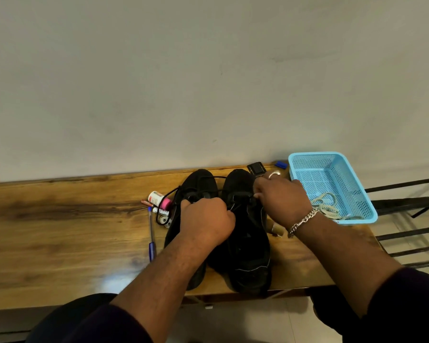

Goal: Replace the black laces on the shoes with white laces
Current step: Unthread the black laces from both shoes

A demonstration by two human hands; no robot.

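On the wooden desk (60,231), the black laces (238,198) of the right-hand shoe (248,243) of the pair are being pinched by the left hand (206,220) and the right hand (280,201), while the white laces (326,206) are being kept in the blue basket (344,169) just beside.

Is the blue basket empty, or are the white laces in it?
Not empty. The blue basket holds a loose tangle of white laces at its near end; they lie inside its walls, untouched by either hand.
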